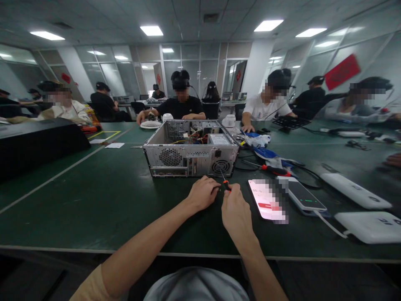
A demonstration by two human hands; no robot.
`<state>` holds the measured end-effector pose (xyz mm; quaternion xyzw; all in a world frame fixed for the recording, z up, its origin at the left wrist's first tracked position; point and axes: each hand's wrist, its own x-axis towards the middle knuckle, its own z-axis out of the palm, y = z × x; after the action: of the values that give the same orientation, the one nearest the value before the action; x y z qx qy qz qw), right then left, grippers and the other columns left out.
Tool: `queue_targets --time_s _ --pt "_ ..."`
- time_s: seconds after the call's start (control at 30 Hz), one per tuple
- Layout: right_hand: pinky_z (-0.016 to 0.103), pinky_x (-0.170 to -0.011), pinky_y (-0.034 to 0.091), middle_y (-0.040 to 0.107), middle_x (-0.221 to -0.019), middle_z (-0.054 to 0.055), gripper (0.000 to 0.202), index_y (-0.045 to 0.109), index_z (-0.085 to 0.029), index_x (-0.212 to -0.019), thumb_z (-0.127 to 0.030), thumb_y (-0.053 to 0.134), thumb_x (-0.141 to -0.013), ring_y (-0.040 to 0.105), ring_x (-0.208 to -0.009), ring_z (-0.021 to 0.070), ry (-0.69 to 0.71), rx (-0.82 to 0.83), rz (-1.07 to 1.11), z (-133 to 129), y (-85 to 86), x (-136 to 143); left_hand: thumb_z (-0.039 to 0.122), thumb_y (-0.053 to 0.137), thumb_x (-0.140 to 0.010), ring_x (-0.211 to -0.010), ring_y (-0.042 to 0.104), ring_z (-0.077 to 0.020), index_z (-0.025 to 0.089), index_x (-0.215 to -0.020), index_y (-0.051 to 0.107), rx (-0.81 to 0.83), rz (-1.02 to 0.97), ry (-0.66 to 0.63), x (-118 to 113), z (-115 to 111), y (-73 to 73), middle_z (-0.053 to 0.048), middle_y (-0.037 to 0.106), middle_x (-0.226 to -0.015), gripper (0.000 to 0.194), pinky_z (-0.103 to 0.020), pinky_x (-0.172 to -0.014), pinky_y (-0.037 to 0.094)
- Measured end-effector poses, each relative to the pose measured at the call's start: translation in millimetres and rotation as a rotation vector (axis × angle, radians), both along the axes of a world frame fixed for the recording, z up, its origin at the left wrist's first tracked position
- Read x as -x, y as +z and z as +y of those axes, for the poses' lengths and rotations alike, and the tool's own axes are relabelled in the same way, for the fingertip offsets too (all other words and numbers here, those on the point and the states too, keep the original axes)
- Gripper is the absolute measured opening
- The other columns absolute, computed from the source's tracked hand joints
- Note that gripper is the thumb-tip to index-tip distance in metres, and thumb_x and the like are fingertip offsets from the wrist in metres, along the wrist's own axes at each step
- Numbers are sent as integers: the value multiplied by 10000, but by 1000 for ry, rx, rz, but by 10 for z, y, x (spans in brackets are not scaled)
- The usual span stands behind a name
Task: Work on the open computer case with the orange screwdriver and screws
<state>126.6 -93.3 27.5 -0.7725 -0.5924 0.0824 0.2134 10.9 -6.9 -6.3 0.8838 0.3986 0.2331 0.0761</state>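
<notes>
Metal computer case (205, 150): open-topped on green table (94, 209), rear panel facing wearer, presumably for reach.
Right hand (238, 211): closed round screwdriver (226, 184) handle, shaft towards round vent (218, 165), likely for control.
Left hand (202, 194): loosely curled near case, perhaps for steadiness; any grasp indiscernible.

Passage left of computer case (191, 154) over tabletop (94, 200); phone (264, 200) obstructs right.

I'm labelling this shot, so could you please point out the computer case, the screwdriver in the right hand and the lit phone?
Computer case (171, 172): head view, rear panel
Screwdriver (226, 184): head view, handle
Phone (260, 196): head view, screen
</notes>
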Motion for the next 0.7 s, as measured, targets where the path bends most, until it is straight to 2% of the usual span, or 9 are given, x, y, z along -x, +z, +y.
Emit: queue_targets --time_s 0.33,0.57,0.7 --pt "282 -629 394 562 -1168 120 230 459 -187 -1209 -215 351 -1009 672 -967 230 5 -109 -153 8 -114 -29 211 554 -922 -1029 603 -223 231 -1031 743 46 -95 139 12 46 -2 -36 739 -1100 220 -368 -917 507" --pt "320 -686 445 592 -1227 139 277 414 -183 -1272 -267 302 -1033 698 -944 267 6 4 -23 10 -10 3 192 600 -851 -960 636 -225 213 -1092 713 96 -204 241 31 74 -9 -43 736 -973 267 -365 -895 514" --pt "332 -715 456 627 -1179 143 285 415 -182 -1268 -285 276 -1042 704 -943 274 -2 33 -23 -1 13 15 197 586 -852 -977 639 -230 200 -1026 732 89 -223 284 41 80 -7 -62 735 -980 227 -367 -910 511"
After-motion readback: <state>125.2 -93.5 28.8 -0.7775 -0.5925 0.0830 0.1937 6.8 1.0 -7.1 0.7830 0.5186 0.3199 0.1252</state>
